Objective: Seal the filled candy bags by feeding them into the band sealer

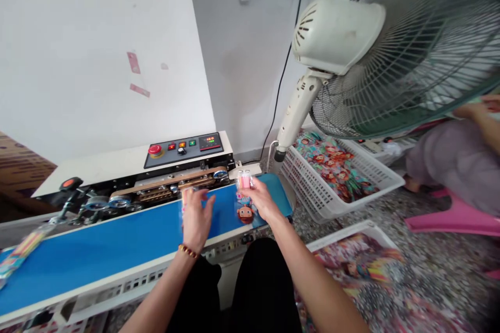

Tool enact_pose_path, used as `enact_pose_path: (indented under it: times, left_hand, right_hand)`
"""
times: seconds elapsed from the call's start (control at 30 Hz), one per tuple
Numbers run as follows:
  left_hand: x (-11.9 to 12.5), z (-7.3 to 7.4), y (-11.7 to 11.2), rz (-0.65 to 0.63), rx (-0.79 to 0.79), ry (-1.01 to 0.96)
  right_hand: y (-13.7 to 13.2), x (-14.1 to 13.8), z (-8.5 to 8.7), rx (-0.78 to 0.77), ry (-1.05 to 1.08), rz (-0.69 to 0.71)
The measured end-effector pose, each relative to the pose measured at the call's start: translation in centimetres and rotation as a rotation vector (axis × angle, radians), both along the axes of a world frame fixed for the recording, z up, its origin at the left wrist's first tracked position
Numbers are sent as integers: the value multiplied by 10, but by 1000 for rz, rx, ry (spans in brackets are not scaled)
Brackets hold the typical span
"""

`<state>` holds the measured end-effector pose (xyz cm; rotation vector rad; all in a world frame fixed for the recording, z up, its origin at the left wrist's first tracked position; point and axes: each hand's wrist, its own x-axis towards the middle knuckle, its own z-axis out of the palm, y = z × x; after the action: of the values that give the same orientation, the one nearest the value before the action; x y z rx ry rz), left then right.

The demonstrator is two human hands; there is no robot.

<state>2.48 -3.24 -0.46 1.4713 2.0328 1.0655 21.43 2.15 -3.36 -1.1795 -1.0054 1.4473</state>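
My right hand (262, 199) pinches the edge of a clear plastic packet (245, 199) between thumb and fingers, at the right end of the blue conveyor belt (128, 239). Pink sticks and a cartoon face show through the packet. My left hand (196, 216) is over the belt, thumb and fingers apart, its fingertips near the rollers. Another clear packet (182, 210) lies under and beside that hand, mostly hidden by it. Behind the belt stands the band sealing machine (183, 153), its control panel lit. A further packet with coloured sticks (23, 252) lies at the belt's left end.
A white fan (336, 36) stands at the upper right. Below it, a white basket (312, 200) holds many colourful packets. A second white crate (369, 226) with packets is beside my right knee. Another person's leg (457, 166) and a pink stool (457, 218) appear at right.
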Motion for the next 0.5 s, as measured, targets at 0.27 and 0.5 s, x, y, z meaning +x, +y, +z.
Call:
enact_pose_path:
  times: [0.27,0.5]
  left_hand:
    - [53,0,58,-184,-346,-591]
    - [46,-2,76,-74,-453,-513]
  right_hand:
    - [2,15,-1,122,-393,-20]
    - [-7,29,-8,69,-486,46]
